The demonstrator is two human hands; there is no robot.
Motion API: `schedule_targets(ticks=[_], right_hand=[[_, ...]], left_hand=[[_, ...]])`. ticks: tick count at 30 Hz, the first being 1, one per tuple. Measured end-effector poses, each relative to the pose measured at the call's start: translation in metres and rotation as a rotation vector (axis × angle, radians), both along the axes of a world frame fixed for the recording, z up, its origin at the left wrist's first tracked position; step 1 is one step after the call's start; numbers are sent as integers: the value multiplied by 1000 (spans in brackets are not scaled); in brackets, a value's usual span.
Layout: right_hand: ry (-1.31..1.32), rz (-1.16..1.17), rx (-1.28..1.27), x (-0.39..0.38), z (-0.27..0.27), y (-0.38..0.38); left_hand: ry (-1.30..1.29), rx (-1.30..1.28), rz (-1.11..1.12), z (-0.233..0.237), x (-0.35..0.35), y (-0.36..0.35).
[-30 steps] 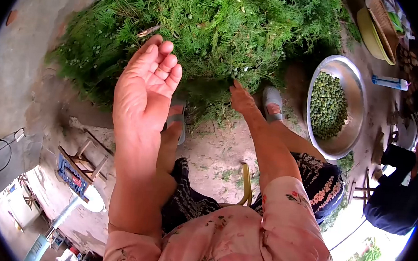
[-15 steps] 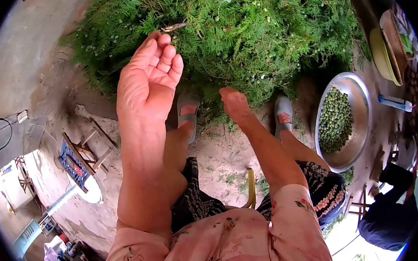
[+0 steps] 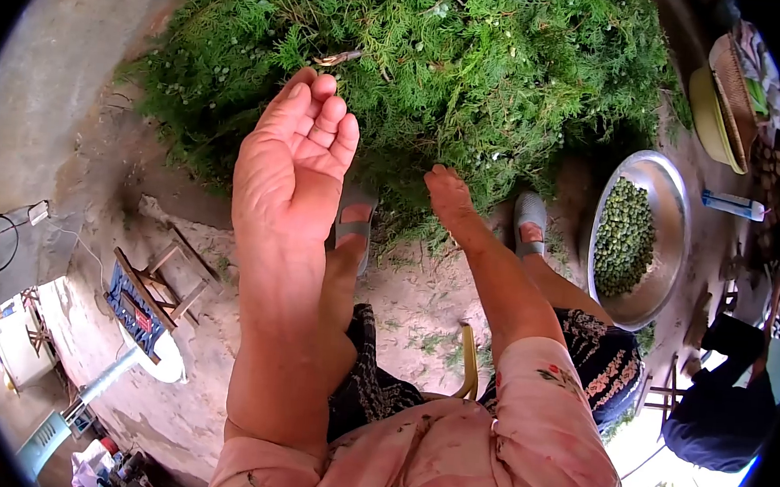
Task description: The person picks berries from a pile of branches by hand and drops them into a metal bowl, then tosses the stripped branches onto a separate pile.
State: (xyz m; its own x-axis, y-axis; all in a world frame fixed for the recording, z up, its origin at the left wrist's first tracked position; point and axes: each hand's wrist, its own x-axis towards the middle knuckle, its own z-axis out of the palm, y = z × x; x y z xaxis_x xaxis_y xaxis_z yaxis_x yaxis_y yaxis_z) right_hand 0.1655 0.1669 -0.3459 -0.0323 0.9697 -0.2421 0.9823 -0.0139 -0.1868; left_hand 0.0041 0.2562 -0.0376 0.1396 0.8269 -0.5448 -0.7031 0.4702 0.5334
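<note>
green heap of cut conifer sprigs (image 3: 441, 55) covers the far ground. left hand (image 3: 297, 168) raised, palm open, empty. right hand (image 3: 449, 193) touches the heap's near edge, grip unclear. round steel bowl (image 3: 665, 265) sits right.

branches (image 3: 478, 58): green | bowl (image 3: 678, 197): silver, green berries (image 3: 624, 236) | sleeve (image 3: 549, 439): pink floral | sandals (image 3: 529, 220): grey

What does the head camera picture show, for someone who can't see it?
A seated person holds up an open, empty left hand while the right hand touches the edge of a pile of green branches. A metal bowl of small green fruits sits nearby.
</note>
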Motion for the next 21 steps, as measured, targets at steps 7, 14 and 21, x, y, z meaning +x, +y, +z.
schedule_targets(ticks=[7, 14, 21], right_hand=[[-58, 51, 233, -2, 22, -12], [882, -302, 305, 29, 74, -38], [1866, -929, 279, 65, 184, -63]], left_hand=[[-19, 10, -7, 0, -3, 2], [-29, 19, 2, 0, 1, 2], [-46, 27, -47, -2, 3, 0]])
